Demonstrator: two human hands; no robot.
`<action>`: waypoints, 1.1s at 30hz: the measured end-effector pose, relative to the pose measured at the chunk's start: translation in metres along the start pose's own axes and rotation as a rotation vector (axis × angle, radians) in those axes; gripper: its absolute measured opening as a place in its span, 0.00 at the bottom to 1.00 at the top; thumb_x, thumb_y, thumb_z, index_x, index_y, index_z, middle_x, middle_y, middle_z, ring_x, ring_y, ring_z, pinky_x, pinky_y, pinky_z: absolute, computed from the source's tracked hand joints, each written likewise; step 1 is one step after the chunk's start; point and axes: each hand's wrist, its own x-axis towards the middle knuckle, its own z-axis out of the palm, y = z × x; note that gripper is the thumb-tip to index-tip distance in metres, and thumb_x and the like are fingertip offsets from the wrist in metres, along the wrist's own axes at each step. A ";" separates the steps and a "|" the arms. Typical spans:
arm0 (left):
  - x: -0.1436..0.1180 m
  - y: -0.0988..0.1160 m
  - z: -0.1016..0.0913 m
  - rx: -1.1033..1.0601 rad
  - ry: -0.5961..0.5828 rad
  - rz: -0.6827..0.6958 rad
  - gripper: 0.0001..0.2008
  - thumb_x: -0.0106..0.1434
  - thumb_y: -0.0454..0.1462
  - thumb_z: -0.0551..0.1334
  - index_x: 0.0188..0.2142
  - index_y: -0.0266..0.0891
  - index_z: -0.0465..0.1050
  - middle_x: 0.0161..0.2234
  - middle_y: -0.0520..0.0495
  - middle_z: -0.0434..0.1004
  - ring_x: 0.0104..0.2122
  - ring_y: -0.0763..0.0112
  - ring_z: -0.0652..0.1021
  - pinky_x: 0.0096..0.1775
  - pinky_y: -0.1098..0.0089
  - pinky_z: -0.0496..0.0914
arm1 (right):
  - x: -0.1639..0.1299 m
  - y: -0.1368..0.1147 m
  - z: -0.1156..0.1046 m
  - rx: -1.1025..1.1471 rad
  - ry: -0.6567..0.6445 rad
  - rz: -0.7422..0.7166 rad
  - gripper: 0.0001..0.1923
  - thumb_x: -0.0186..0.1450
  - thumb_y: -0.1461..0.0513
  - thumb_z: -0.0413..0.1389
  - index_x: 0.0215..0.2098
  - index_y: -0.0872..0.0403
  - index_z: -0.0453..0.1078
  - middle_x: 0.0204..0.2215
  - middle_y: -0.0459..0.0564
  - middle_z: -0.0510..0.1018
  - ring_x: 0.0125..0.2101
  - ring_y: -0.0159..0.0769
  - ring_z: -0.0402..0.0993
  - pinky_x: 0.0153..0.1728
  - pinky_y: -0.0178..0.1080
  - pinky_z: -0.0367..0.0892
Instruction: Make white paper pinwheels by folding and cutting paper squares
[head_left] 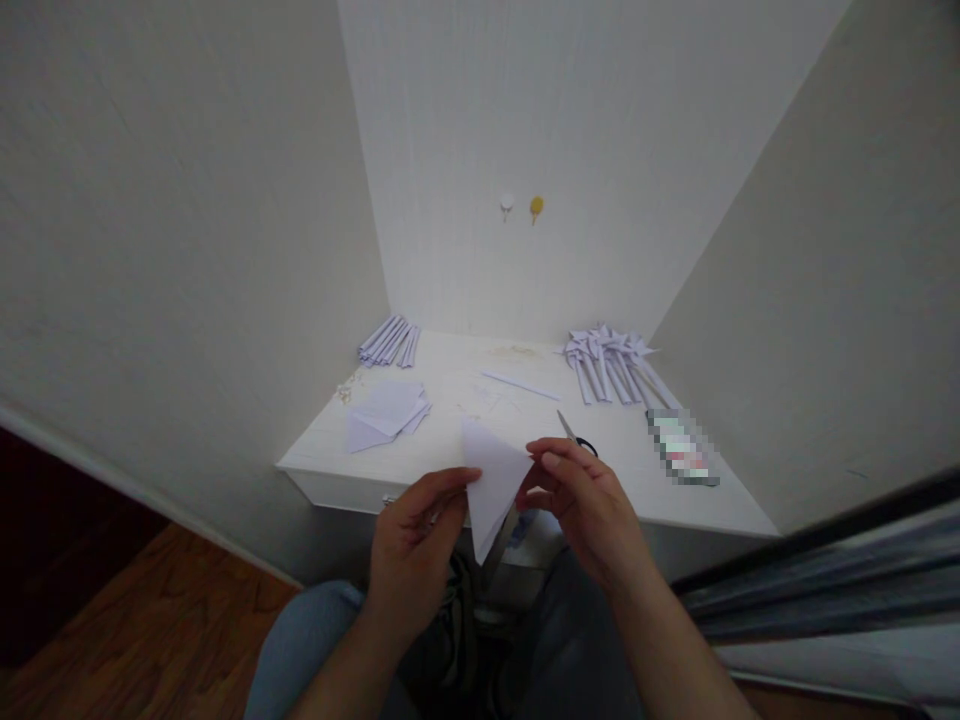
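Observation:
Between my two hands is a folded white sheet of paper (493,480), roughly triangular, held in the air at the table's front edge. My left hand (424,535) pinches its left edge between thumb and fingers. At the opposite corner, my right hand (581,495) grips the paper with its fingertips. Just beyond the right hand lies a pair of scissors (576,435) with black handles, partly hidden by the fingers. A stack of loose white paper pieces (388,412) rests on the table to the left.
On the white table (450,365), rolled paper sticks (388,341) lie at back left and paper pinwheels (609,358) at back right. A thin paper strip (520,385) lies mid-table. A phone (681,447) with a blurred screen is at right. Walls enclose the table; two hooks (536,207) hang behind.

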 end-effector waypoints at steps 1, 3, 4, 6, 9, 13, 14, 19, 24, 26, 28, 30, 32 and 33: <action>-0.001 0.001 -0.001 0.031 -0.001 0.022 0.10 0.62 0.37 0.64 0.40 0.43 0.84 0.40 0.47 0.85 0.40 0.62 0.82 0.42 0.69 0.74 | 0.001 -0.001 0.001 0.000 0.006 0.018 0.14 0.59 0.54 0.66 0.40 0.52 0.76 0.26 0.45 0.80 0.26 0.36 0.78 0.28 0.38 0.74; -0.004 0.001 -0.003 0.093 -0.014 0.067 0.11 0.64 0.37 0.62 0.41 0.44 0.84 0.40 0.47 0.85 0.39 0.62 0.81 0.41 0.69 0.73 | 0.002 -0.004 0.004 -0.036 0.026 0.030 0.18 0.54 0.56 0.70 0.40 0.51 0.76 0.26 0.43 0.79 0.25 0.34 0.76 0.27 0.37 0.74; -0.006 0.001 -0.005 0.120 -0.030 0.092 0.12 0.64 0.37 0.61 0.41 0.45 0.84 0.40 0.47 0.85 0.40 0.62 0.81 0.42 0.69 0.73 | 0.002 -0.006 0.005 -0.063 0.036 0.022 0.18 0.52 0.57 0.71 0.39 0.52 0.75 0.27 0.43 0.78 0.25 0.33 0.76 0.27 0.37 0.74; -0.010 -0.002 -0.007 0.155 -0.070 0.147 0.11 0.64 0.36 0.62 0.41 0.45 0.84 0.42 0.47 0.84 0.43 0.62 0.81 0.45 0.68 0.72 | 0.002 -0.009 0.005 -0.120 0.041 -0.010 0.17 0.51 0.57 0.71 0.37 0.52 0.75 0.27 0.43 0.78 0.24 0.32 0.75 0.27 0.37 0.73; -0.012 -0.007 -0.010 0.101 -0.085 0.110 0.11 0.60 0.37 0.67 0.43 0.44 0.80 0.42 0.45 0.84 0.44 0.61 0.80 0.47 0.67 0.72 | 0.001 -0.012 0.004 -0.213 0.011 -0.057 0.15 0.53 0.57 0.70 0.36 0.52 0.75 0.28 0.44 0.77 0.26 0.32 0.74 0.29 0.37 0.72; -0.001 -0.003 -0.008 -0.179 -0.040 -0.103 0.17 0.56 0.44 0.70 0.44 0.42 0.75 0.31 0.50 0.81 0.28 0.67 0.79 0.32 0.69 0.74 | -0.003 -0.014 0.005 -0.413 -0.064 -0.094 0.12 0.57 0.59 0.67 0.38 0.52 0.75 0.29 0.45 0.78 0.30 0.33 0.74 0.32 0.36 0.70; 0.003 0.000 -0.008 -0.176 -0.045 -0.111 0.15 0.55 0.45 0.71 0.39 0.40 0.76 0.28 0.50 0.79 0.26 0.69 0.77 0.29 0.71 0.72 | -0.004 -0.014 0.006 -0.469 -0.084 -0.097 0.11 0.58 0.59 0.66 0.39 0.52 0.75 0.30 0.46 0.78 0.30 0.33 0.74 0.32 0.36 0.69; 0.013 0.011 -0.010 -0.079 0.001 -0.136 0.16 0.54 0.47 0.71 0.23 0.38 0.73 0.17 0.55 0.68 0.20 0.75 0.69 0.24 0.75 0.66 | -0.005 -0.010 0.010 -0.555 -0.118 -0.098 0.12 0.60 0.58 0.65 0.41 0.52 0.75 0.32 0.47 0.78 0.32 0.35 0.75 0.34 0.37 0.69; 0.011 0.003 -0.013 -0.141 0.009 -0.155 0.16 0.58 0.48 0.69 0.26 0.37 0.75 0.19 0.53 0.73 0.21 0.74 0.72 0.26 0.74 0.67 | -0.006 -0.001 0.016 -0.332 -0.200 0.028 0.18 0.60 0.55 0.67 0.44 0.53 0.74 0.33 0.48 0.80 0.34 0.37 0.76 0.35 0.38 0.70; 0.011 -0.001 -0.012 -0.176 0.012 -0.171 0.15 0.57 0.47 0.70 0.28 0.37 0.76 0.20 0.52 0.74 0.22 0.74 0.73 0.27 0.74 0.68 | -0.008 0.002 0.019 -0.333 -0.264 0.070 0.14 0.61 0.54 0.65 0.39 0.54 0.76 0.32 0.49 0.81 0.32 0.36 0.75 0.36 0.38 0.70; 0.012 -0.003 -0.010 -0.213 0.014 -0.187 0.15 0.57 0.47 0.71 0.29 0.37 0.76 0.20 0.52 0.75 0.22 0.73 0.74 0.27 0.73 0.68 | -0.009 0.004 0.021 -0.371 -0.278 0.072 0.13 0.62 0.53 0.63 0.32 0.55 0.75 0.26 0.47 0.78 0.28 0.34 0.72 0.33 0.37 0.68; 0.013 -0.003 -0.008 -0.227 0.012 -0.196 0.16 0.55 0.47 0.71 0.28 0.37 0.77 0.20 0.51 0.75 0.22 0.72 0.75 0.27 0.73 0.68 | -0.009 0.005 0.022 -0.394 -0.261 0.050 0.14 0.63 0.53 0.62 0.28 0.55 0.74 0.22 0.45 0.76 0.26 0.33 0.70 0.31 0.37 0.66; 0.013 -0.001 -0.007 -0.200 -0.007 -0.210 0.16 0.53 0.48 0.72 0.26 0.36 0.76 0.19 0.50 0.76 0.21 0.72 0.74 0.26 0.73 0.68 | -0.009 0.005 0.022 -0.405 -0.236 0.034 0.13 0.63 0.54 0.62 0.29 0.55 0.74 0.23 0.45 0.76 0.26 0.34 0.70 0.30 0.36 0.65; 0.012 0.000 -0.006 -0.176 -0.021 -0.214 0.17 0.52 0.48 0.73 0.24 0.36 0.76 0.19 0.50 0.76 0.21 0.72 0.74 0.26 0.73 0.68 | -0.009 0.005 0.023 -0.412 -0.227 0.031 0.12 0.63 0.54 0.62 0.30 0.55 0.74 0.23 0.45 0.76 0.26 0.34 0.70 0.30 0.36 0.65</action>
